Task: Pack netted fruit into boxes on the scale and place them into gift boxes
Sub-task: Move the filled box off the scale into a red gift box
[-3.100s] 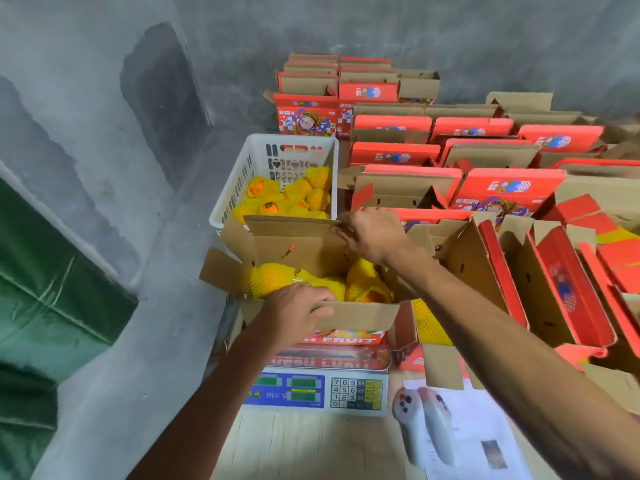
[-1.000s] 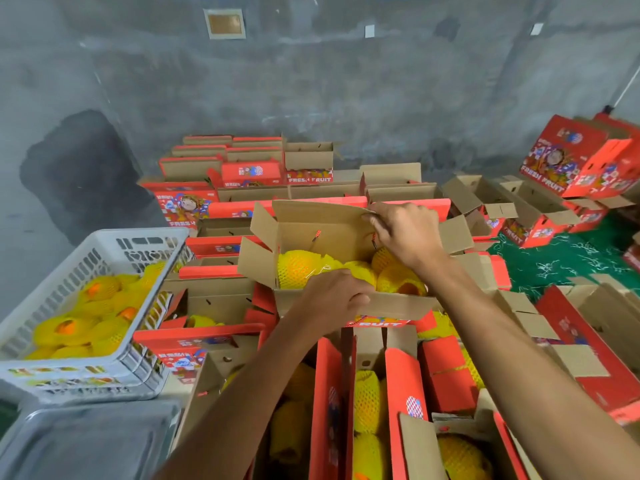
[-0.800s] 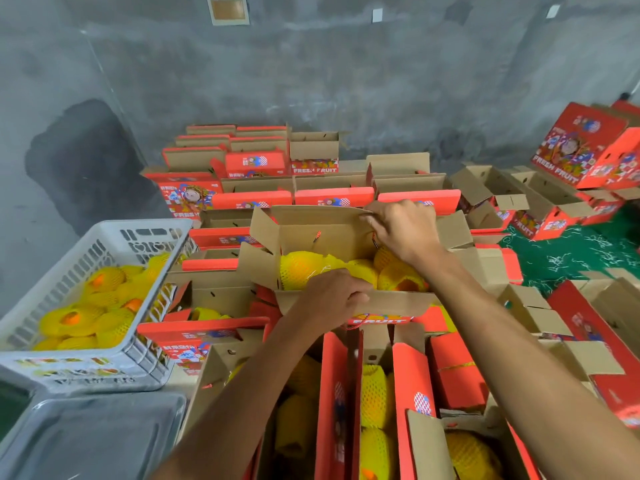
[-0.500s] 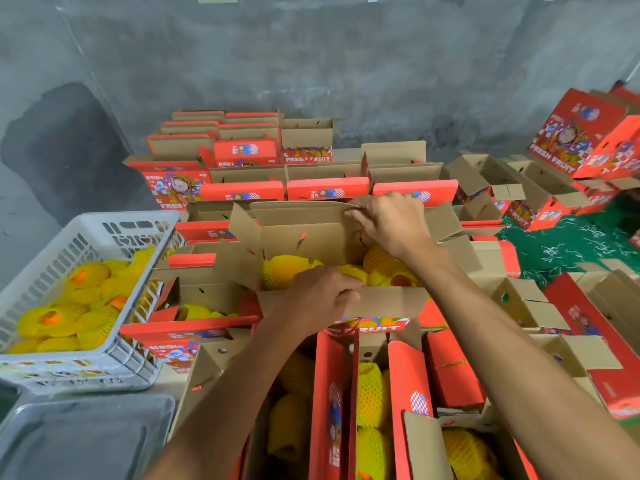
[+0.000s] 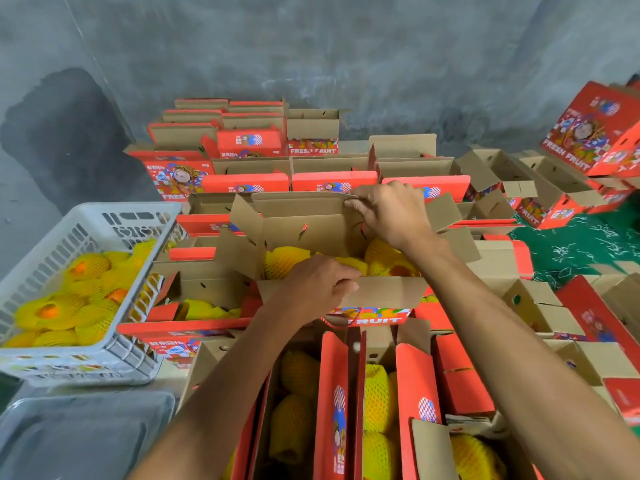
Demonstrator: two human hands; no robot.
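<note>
Netted fruit point(image 5: 287, 261) fills the open fruit box point(image 5: 311, 230) held above the rows of gift boxes; that box is the landmark for what follows. On its near flap, the left hand point(image 5: 317, 289) curls fingers over the cardboard edge, gripping it. On its far flap, toward the right end, the right hand point(image 5: 391, 213) pinches the top edge. Both side flaps stand outward, and the left one reaches toward the white basket point(image 5: 114, 355), which sits to the left of the box with more netted fruit inside.

Directly below the box and nearer the camera, filled gift boxes point(image 5: 408, 382) stand with red flaps upright, packed edge to edge with narrow gaps. Behind the box, open red boxes point(image 5: 249, 142) crowd in rows up to the grey wall point(image 5: 346, 46). To the right of the box, a patch of green floor point(image 5: 581, 244) shows bare between scattered empty cartons point(image 5: 498, 168). A grey tray point(image 5: 86, 434) lies at lower left, below the basket.
</note>
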